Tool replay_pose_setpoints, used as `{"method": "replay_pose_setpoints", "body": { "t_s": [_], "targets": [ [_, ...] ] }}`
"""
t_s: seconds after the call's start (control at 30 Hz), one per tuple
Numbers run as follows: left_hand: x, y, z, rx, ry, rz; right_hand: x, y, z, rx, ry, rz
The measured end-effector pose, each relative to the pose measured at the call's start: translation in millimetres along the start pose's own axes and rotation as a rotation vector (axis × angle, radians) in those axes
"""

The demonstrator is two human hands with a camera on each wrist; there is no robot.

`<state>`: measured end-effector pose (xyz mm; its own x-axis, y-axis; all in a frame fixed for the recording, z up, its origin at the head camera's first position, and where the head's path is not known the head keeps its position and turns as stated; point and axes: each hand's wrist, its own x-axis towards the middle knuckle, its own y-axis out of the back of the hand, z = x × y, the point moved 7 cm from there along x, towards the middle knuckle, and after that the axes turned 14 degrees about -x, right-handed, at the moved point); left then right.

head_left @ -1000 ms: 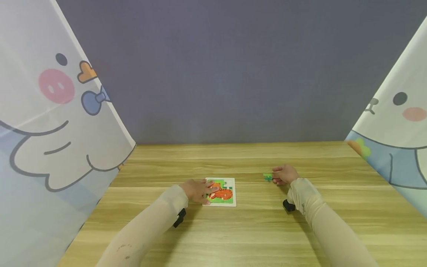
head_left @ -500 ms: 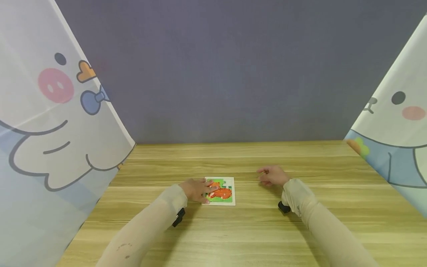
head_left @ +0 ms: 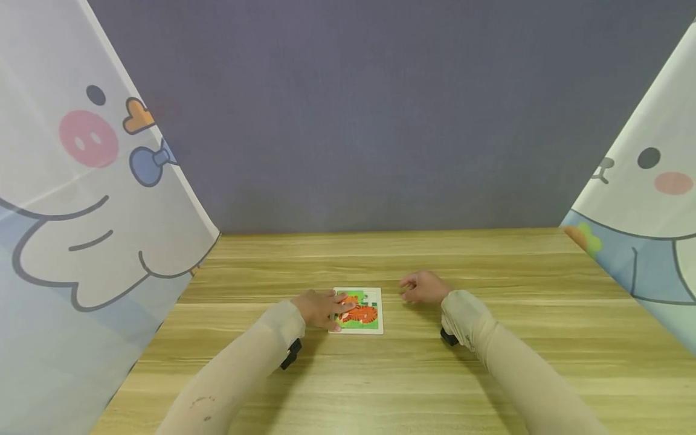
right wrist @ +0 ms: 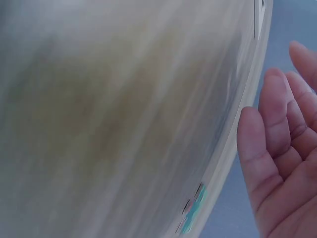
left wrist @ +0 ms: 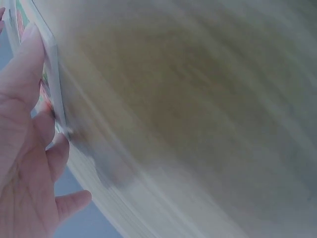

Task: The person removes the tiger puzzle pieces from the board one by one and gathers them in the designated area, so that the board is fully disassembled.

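Note:
A small jigsaw puzzle (head_left: 364, 323) with an orange tiger on green lies in a white frame on the table. Pale bare backing shows at its upper right. My left hand (head_left: 318, 309) rests on the puzzle's left side with fingers spread, hiding part of the picture; in the left wrist view its fingers lie along the frame edge. To the right of the puzzle, my right hand (head_left: 426, 287) hovers low over the table with loosely bent fingers and nothing in them. A green puzzle piece (right wrist: 194, 212) lies on the table in the right wrist view; in the head view it is hidden.
The wood-grain table (head_left: 348, 386) runs back to a dark grey partition (head_left: 348, 121). Printed cartoon cloths hang at the left (head_left: 109, 181) and right (head_left: 652, 181). A black wrist camera (head_left: 449, 336) sits below the right cuff.
My right hand has moved left towards the puzzle, past the green piece, which has gone from sight in the head view. My left hand has stayed on the puzzle.

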<state>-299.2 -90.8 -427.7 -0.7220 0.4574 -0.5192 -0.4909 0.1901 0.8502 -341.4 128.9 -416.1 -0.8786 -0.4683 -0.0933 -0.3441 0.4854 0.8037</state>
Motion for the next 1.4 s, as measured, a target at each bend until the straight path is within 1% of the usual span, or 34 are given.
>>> {"method": "replay_pose_setpoints", "body": {
  "t_s": [0.1, 0.13, 0.23, 0.33, 0.37, 0.4, 0.63, 0.73, 0.87, 0.93, 1.13, 1.4],
  "targets": [
    [0.0, 1.7, -0.4, 0.019, -0.008, 0.008, 1.0, 0, -5, 0.009, 0.016, -0.002],
    [0.2, 1.5, -1.3, 0.015, -0.007, 0.009, 1.0, 0, -7, 0.006, 0.045, -0.001],
    [1.1, -0.8, -5.3, 0.018, 0.006, 0.008, 3.5, -3, -12, -0.018, 0.06, -0.013],
    [1.6, -3.4, -8.6, 0.019, 0.02, 0.009, 8.1, -9, -15, -0.043, 0.048, -0.028],
    [1.8, -3.8, -9.2, 0.023, 0.021, 0.01, 9.8, -11, -16, -0.057, 0.021, -0.036],
    [1.7, -3.8, -9.4, 0.025, 0.02, 0.014, 10.7, -13, -19, -0.072, 0.019, -0.038],
    [2.4, -4.0, -9.2, 0.019, 0.023, 0.012, 13.5, -22, -37, -0.28, 0.029, -0.051],
    [3.1, -3.3, -8.8, 0.015, 0.033, 0.01, 15.3, -25, -41, -0.341, 0.026, -0.065],
    [4.0, -3.1, -8.2, 0.021, 0.042, 0.005, 17.9, -30, -44, -0.347, 0.026, -0.094],
    [3.9, -2.9, -7.7, 0.019, 0.039, 0.004, 18.8, -32, -46, -0.332, 0.024, -0.108],
    [1.7, -1.9, -6.0, -0.015, 0.03, 0.009, 22.1, -38, -51, -0.358, 0.033, -0.145],
    [-0.9, 0.3, -0.1, -0.001, 0.017, 0.004, 23.8, -47, -53, -0.392, 0.028, -0.161]
  ]
}}
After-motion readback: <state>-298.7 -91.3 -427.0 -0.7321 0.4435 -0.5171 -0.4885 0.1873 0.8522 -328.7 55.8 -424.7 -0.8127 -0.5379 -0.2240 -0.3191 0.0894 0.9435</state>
